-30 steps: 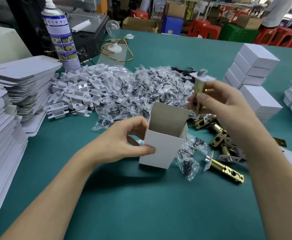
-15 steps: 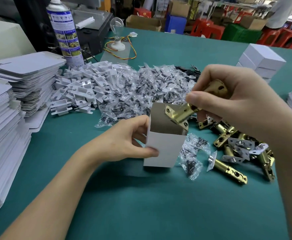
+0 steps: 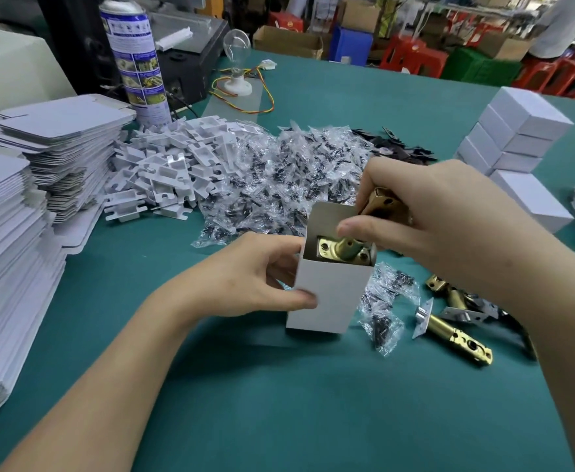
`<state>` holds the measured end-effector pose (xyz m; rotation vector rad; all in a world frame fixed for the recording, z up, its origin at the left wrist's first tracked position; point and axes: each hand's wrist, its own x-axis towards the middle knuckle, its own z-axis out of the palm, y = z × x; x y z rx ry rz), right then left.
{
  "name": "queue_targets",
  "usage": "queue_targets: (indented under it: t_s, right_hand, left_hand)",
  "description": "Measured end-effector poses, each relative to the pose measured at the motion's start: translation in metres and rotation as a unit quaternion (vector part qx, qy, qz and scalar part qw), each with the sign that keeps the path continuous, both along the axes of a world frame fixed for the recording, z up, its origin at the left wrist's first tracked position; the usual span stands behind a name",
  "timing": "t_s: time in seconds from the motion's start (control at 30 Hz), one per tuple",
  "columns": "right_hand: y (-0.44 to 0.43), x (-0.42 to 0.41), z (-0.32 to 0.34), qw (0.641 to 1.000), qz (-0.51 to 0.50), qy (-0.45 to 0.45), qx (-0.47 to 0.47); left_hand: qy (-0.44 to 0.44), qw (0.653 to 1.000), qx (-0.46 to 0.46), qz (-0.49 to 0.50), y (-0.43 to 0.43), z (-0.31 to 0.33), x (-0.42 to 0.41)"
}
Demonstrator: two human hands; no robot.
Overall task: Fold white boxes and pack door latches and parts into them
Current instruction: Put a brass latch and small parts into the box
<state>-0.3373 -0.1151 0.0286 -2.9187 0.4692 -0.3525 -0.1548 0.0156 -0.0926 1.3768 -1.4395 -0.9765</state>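
Fingers (image 3: 357, 228) of my right hand (image 3: 449, 216) curl round a brass door latch (image 3: 342, 250), thumb and forefinger pinching its barrel. The latch's faceplate end sits just inside the open top of the white box (image 3: 330, 294), and its other end sticks up into my palm. My left hand (image 3: 255, 277) grips the box from its left, thumb pressed on the near face and the other fingers wrapped behind. The box is held upright over the green table (image 3: 279, 403); I cannot tell whether its base touches the surface.

Just right of the box lie two small clear screw bags (image 3: 384, 321). Further right, loose latches (image 3: 456, 335) are heaped partly under my right wrist. Behind the box spreads a pile of bagged screws (image 3: 279, 185), and behind it to the left a heap of white plastic pieces (image 3: 170, 165). Far left of the box are stacks of flat box blanks (image 3: 7, 267). Well behind it to the right stand closed white boxes (image 3: 517, 131), and behind it to the left a spray can (image 3: 136, 56).
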Motion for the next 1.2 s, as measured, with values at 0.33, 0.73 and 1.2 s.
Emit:
queue_targets:
  t_s: [0.33,0.73,1.2]
  right_hand:
    - [0.017,0.009,-0.001,0.999,0.014,0.009,-0.039]
    - [0.018,-0.001,-0.003,0.984,0.004,0.154,-0.092]
    - [0.001,-0.028,-0.011,0.982,0.048,-0.173,0.054]
  left_hand:
    - [0.002,1.000,0.004,-0.008,0.000,0.001,-0.002]
    - [-0.001,1.000,0.012,-0.005,0.000,0.002,-0.002]
    - [-0.031,0.999,0.011,-0.021,0.002,0.002,0.001]
